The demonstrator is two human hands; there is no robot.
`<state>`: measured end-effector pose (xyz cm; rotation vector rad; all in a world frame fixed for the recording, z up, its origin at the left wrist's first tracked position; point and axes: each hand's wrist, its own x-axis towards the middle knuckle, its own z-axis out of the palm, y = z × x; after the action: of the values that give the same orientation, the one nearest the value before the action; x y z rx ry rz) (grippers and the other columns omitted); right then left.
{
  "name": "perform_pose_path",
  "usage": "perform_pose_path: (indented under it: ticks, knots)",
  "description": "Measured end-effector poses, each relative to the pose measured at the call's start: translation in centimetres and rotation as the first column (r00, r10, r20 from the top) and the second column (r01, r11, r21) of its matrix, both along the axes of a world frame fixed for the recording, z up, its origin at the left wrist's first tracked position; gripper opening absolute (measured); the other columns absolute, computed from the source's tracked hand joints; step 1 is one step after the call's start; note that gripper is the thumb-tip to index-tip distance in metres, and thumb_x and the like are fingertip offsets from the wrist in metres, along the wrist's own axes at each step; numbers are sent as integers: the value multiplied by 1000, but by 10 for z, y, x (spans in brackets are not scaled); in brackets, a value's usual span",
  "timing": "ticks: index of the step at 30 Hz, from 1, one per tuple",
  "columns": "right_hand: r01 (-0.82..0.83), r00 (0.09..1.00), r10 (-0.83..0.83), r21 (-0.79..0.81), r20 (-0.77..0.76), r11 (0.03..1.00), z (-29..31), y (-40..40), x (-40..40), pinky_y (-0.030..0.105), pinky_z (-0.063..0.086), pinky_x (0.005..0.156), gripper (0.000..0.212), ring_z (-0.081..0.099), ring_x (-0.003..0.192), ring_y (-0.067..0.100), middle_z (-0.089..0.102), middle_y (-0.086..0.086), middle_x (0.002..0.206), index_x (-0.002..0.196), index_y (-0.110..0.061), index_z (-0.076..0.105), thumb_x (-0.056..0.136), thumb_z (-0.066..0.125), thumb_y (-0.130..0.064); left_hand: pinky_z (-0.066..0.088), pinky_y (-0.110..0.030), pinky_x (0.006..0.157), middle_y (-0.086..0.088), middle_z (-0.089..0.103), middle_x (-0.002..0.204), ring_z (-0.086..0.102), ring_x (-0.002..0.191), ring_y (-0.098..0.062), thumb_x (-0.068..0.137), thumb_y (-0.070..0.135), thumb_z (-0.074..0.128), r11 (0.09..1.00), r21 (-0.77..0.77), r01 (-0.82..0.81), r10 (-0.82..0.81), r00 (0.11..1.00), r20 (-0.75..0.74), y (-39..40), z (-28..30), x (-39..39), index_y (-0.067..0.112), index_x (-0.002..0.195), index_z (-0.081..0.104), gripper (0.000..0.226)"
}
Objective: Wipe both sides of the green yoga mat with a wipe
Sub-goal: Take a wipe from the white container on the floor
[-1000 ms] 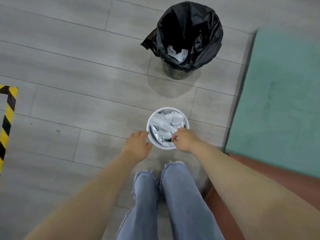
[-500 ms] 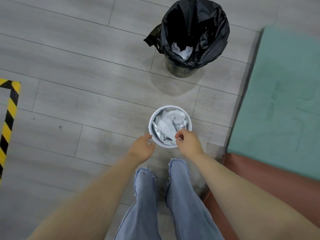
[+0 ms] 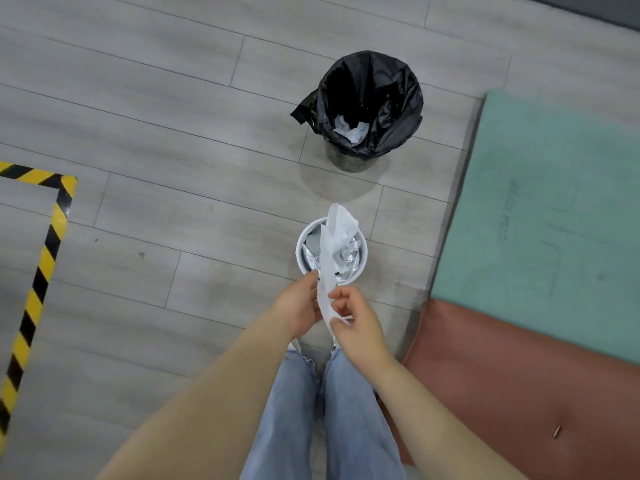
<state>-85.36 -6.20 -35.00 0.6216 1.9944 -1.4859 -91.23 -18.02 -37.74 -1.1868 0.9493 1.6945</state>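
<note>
i hold a white wipe (image 3: pixel 335 237) between both hands: my right hand (image 3: pixel 353 318) pinches its lower end with curled fingers, and my left hand (image 3: pixel 300 304) grips the strip just above, thumb and fingertips closed on it. a second ago both hands were down at the rim of the tub and the wipe was still bunched inside; half a second ago my right fingers were only nipping at it. now the wipe is drawn out into a long twisted strip that rises from my fingers up and away over the tub's mouth, its free end crumpled and loose beyond the far rim.

the white wipe tub (image 3: pixel 300 249) stands on the floor just ahead of my hands, silvery foil crinkled inside it. the green yoga mat (image 3: pixel 554 209) lies flat well off to my right, apart from both hands, with faint marks on its surface. its near edge overlaps a reddish-brown mat (image 3: pixel 502 386) beside my legs.

farther ahead stands a bin lined with a black bag (image 3: pixel 367 109), crumpled white paper at its bottom. grey floor planks (image 3: pixel 156 133) run all around, and yellow-and-black hazard tape (image 3: pixel 41 268) marks a corner at my left.
</note>
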Motion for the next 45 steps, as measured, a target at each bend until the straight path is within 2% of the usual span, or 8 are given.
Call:
perform_pose_path:
  ticks: [8, 14, 17, 21, 26, 30, 38, 45]
  knots:
    - [-373, 924, 378, -75, 58, 925, 26, 25, 26, 15, 45, 74, 43, 54, 78, 2, 60, -12, 82, 111, -35, 46, 81, 57, -6, 36, -18, 39, -3, 61, 79, 38, 40, -7, 104, 21, 44, 989, -26, -147, 149, 983, 110, 3, 21, 11, 7, 106, 53, 17]
    - [11, 936, 25, -99, 352, 995, 8, 35, 12, 29, 46, 70, 7, 55, 72, 15, 68, 2, 82, 94, -19, 56, 91, 54, -13, 17, -16, 37, 4, 40, 64, 21, 39, -4, 102, 14, 36, 954, -217, 206, -236, 964, -122, -10, 44, 26, 13, 107, 49, 14]
    - [180, 852, -52, -198, 521, 964, 17, 32, -5, 30, 50, 73, 18, 58, 75, 20, 68, 8, 88, 100, -11, 58, 96, 50, -27, 17, -17, 41, 7, 40, 59, 20, 44, -6, 101, 16, 36, 933, -226, 280, -327, 922, -206, -15, 64, 34, 11, 111, 51, 18]
    - [476, 736, -133, -368, 664, 799, 37, 17, -27, 39, 55, 84, 47, 65, 85, 29, 67, 15, 93, 110, -2, 56, 95, 49, -47, 19, -18, 43, 3, 42, 59, 22, 46, -8, 103, 21, 37, 968, -126, 215, -240, 940, -243, -19, 93, 42, 11, 96, 48, 16]
    - [702, 648, -296, -399, 701, 590, 56, 6, -55, 36, 55, 53, 45, 67, 62, 24, 64, 10, 88, 128, -6, 53, 96, 50, -37, 27, -21, 49, -1, 46, 66, 33, 52, -11, 103, 18, 30, 953, 95, 287, -250, 924, -290, -29, 118, 51, 2, 108, 58, 32]
    - [791, 582, -407, -376, 704, 482, 65, 14, -68, 37, 58, 74, 39, 68, 83, 24, 69, 12, 99, 126, -3, 55, 95, 53, -27, 37, -27, 62, -1, 52, 67, 43, 60, -14, 95, 25, 41, 872, 73, 484, -431, 829, -356, -44, 131, 60, 3, 111, 69, 39]
    - [520, 789, -267, -370, 553, 770, 85, 15, -54, 26, 53, 62, 24, 60, 81, 13, 65, 0, 96, 113, -10, 66, 94, 55, -22, 43, -35, 88, -9, 66, 108, 58, 95, -15, 69, 32, 52, 804, -47, 592, -585, 775, -240, -56, 125, 74, 15, 112, 70, 50]
    - [84, 964, 17, -366, 264, 927, 115, 13, -28, 31, 49, 73, 32, 61, 82, 16, 67, 7, 93, 113, -16, 64, 84, 58, -3, 45, -32, 96, -1, 69, 97, 62, 93, -15, 101, 46, 39, 954, 18, 301, -293, 939, -180, -30, 126, 54, 14, 111, 65, 42]
